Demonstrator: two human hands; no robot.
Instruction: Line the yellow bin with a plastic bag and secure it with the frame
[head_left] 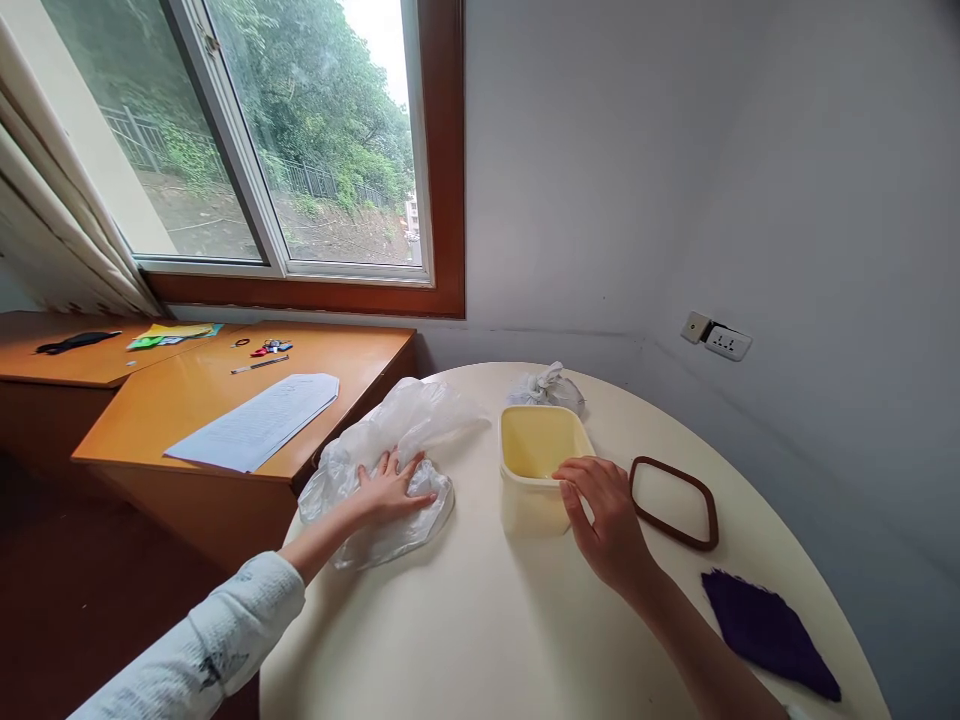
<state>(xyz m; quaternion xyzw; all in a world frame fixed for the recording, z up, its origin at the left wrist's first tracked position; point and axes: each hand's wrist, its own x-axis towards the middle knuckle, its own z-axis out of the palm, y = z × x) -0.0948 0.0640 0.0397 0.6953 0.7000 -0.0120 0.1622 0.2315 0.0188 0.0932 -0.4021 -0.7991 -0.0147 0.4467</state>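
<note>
My left hand (391, 492) lies with fingers spread on a crumpled, translucent white plastic bag (435, 405) at the left of the round table. My right hand (600, 510) grips the near right rim of a pale yellow plastic bin (525, 508), its fingertips over the edge and the thumb lower on the outside. The bin stands upright, and the part of its inside that shows holds nothing. Just right of this hand lies a brown rounded-square ring frame (712, 515). Behind the bin sits a knotted white plastic bag (559, 388), partly hidden by it.
A dark purple cloth (772, 630) lies near the right edge of the cream table (450, 640). To the left, an orange-brown desk (360, 350) bears papers (259, 425), a pen (259, 365) and keys (271, 348). The wall (570, 200) closes off the back.
</note>
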